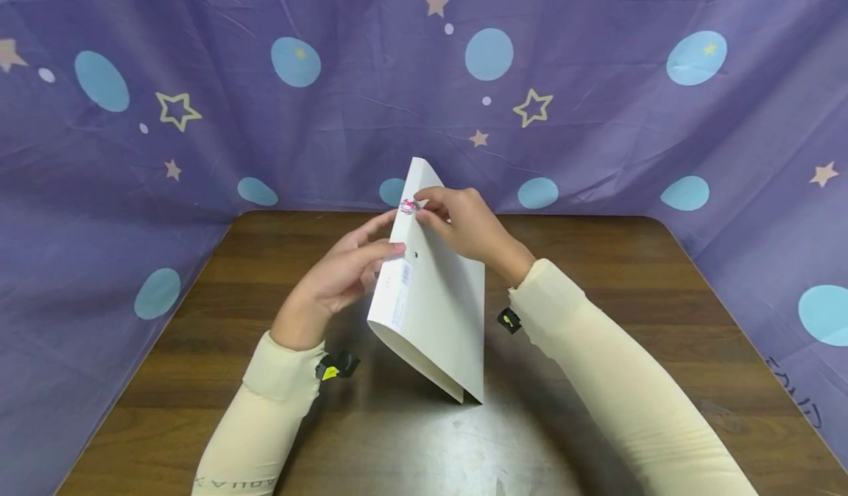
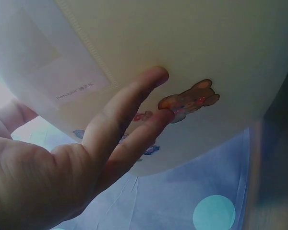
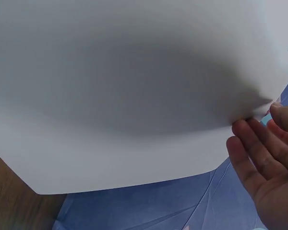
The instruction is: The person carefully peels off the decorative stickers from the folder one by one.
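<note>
A white ring-binder-like folder [image 1: 440, 312] stands tilted on the table, its spine turned up and its lower edges on the wood. My left hand [image 1: 341, 275] holds it at the spine, thumb on the spine and fingers against the left cover. In the left wrist view, two fingertips touch that cover near a brown bear sticker [image 2: 197, 98]. Thumb and forefinger of my right hand [image 1: 467, 220] pinch at a small pink-and-white cartoon sticker [image 1: 407, 207] on the upper spine. How much of it is stuck down is hidden. The other right fingertips [image 3: 240, 127] lie by the right cover.
A brown wooden table [image 1: 596, 319] lies under the folder. Purple cloth [image 1: 371, 54] with stars and blue dots hangs behind and at both sides. A printed label [image 1: 400, 293] is on the lower spine, and a small round hole [image 1: 416, 254] is in the right cover.
</note>
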The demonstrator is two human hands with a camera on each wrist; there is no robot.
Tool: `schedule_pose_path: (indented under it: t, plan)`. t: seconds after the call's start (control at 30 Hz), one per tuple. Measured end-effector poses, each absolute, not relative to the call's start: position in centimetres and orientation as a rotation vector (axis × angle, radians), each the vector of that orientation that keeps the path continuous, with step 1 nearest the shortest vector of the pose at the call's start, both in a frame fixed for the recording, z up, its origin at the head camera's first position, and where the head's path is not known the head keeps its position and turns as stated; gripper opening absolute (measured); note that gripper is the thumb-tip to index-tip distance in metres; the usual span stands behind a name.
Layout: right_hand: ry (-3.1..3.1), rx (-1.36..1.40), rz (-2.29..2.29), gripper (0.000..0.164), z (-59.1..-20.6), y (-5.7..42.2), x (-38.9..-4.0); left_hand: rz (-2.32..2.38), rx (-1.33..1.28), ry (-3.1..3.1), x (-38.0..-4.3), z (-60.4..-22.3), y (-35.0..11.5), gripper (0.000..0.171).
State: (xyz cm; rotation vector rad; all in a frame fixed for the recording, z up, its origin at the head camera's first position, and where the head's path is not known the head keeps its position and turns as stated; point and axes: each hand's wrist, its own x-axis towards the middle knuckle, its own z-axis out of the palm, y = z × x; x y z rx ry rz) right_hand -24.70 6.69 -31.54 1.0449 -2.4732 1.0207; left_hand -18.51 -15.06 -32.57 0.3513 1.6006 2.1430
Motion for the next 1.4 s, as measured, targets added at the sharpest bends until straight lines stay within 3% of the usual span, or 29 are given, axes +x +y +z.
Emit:
schedule_pose_path:
  t: [0.2,0.7,1.4]
  plan:
    - [-2.434,1.081,0.876,0.016,-31.4,6.6,-24.8,2.149,0.348,1.597,-18.5,-32.5,-15.0,0.069]
    - [-2.365,1.126,0.593,0.014,-31.3,6.0,-25.1,2.147,0.329,1.598,-18.4,-32.6,-15.1,0.071]
    - [-2.341,1.075,0.828,0.008,-32.2,5.8,-25.7,2.131,0.312,1.649,-18.4,-32.4,-15.1,0.071]
